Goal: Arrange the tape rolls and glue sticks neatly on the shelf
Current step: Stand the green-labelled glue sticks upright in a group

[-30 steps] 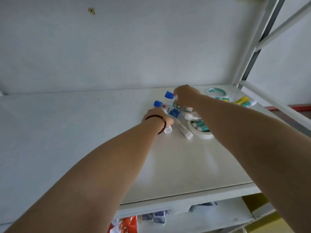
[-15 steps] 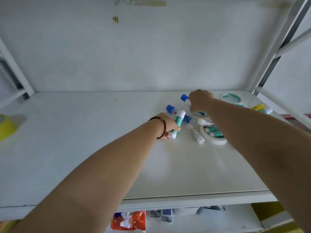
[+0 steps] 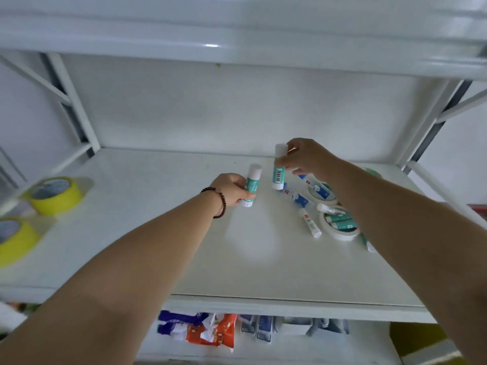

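Note:
My left hand [image 3: 232, 189] grips a teal-and-white glue stick [image 3: 251, 185], held upright with its base near the white shelf [image 3: 158, 233]. A larger teal glue stick [image 3: 279, 167] with a barcode is upright in my right hand [image 3: 307, 156], lifted above the pile. Under my right arm lie several glue sticks, among them a small white one [image 3: 309, 223] and a blue-labelled one [image 3: 300, 200]. Two white tape rolls [image 3: 340, 234] [image 3: 320, 192] rest there too, with glue sticks lying inside them. Two yellow tape rolls [image 3: 54, 194] [image 3: 14, 239] stand at the shelf's left end.
White metal uprights [image 3: 76, 106] frame the shelf on both sides, and another shelf board [image 3: 237, 43] hangs close overhead. Colourful packets [image 3: 208, 330] lie on the shelf below.
Both hands have lifted a teal glue stick each out of the pile and turned it upright. The view has tilted up and left, bringing the yellow tape rolls into sight.

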